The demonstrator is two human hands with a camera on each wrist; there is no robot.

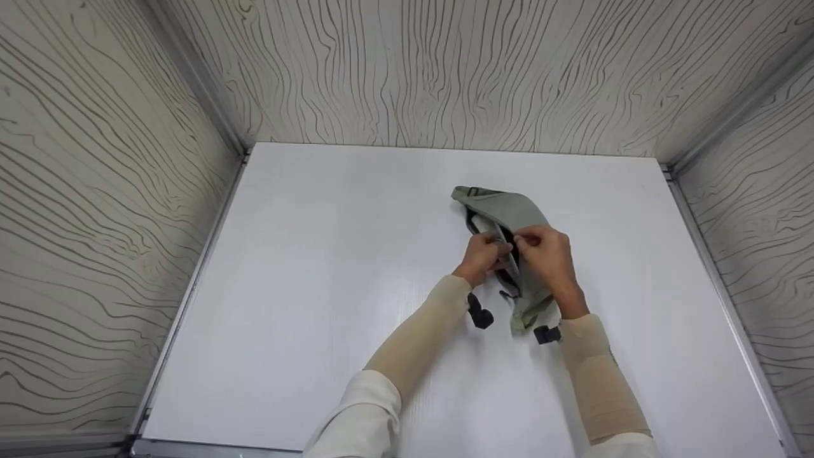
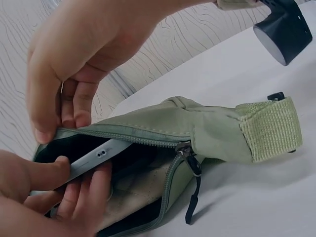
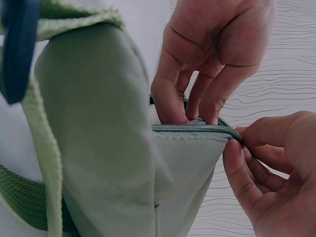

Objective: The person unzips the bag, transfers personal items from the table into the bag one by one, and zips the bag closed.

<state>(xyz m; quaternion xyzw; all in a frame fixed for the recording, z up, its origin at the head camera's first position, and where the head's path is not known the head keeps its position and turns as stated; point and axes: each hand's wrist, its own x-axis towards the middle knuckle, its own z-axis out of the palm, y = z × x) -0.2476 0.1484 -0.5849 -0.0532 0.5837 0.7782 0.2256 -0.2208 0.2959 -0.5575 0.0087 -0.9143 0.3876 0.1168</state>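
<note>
A sage-green zippered fabric bag (image 1: 509, 208), shaped like a waist bag, is unzipped, its dark lining showing. My left hand (image 1: 481, 254) reaches into the opening. Between its thumb and fingers it holds a slim, pale flat device (image 2: 101, 154) with two small dark holes along its edge; the lower part is hidden inside the bag. With thumb and fingertips, my right hand (image 1: 547, 254) pinches the zippered rim (image 3: 222, 132) on the other side. The zipper slider (image 2: 184, 148) sits at one end of the opening, its black cord pull (image 2: 192, 200) hanging down.
The bag is over a white tabletop (image 1: 305, 267), right of its middle. Wood-grain patterned panels (image 1: 413, 76) enclose the back and sides, joined by grey metal rails. A green webbing strap (image 2: 274, 128) is at the bag's end. Black wrist devices (image 1: 480, 313) hang below both wrists.
</note>
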